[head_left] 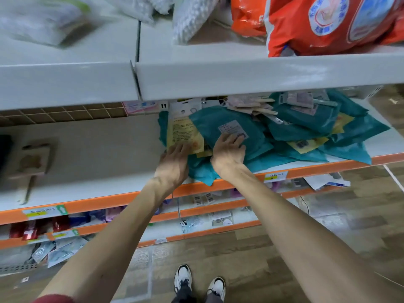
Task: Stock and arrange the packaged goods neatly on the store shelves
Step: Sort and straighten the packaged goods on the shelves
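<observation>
White metal shelves [98,154] run in tiers across the view, each with an orange front strip [98,203] carrying price tags [276,176]. A brown grid back panel [54,114] shows behind the middle tier. Below lies a plank-patterned floor [251,254] in brown and grey.

Teal packs [240,136]: thin plastic film, glossy, crinkled, light catching along the folds.
Yellow insert [184,134] in one pack: looks like matt printed paper.
White label [232,129] on the top pack: paper, matt.
Shelf [87,154]: painted metal by the look, white, smooth, low sheen. Its front lip [109,201] is orange and smooth.
Upper shelf [240,75]: same white finish.
Orange bags [317,22] up top: shiny plastic, wrinkled.
Brush [32,158] at left: pale bare wood, blurred.
Back grid [54,114]: thin wire.
Floor [240,254]: wood-grain planks, dull sheen.
</observation>
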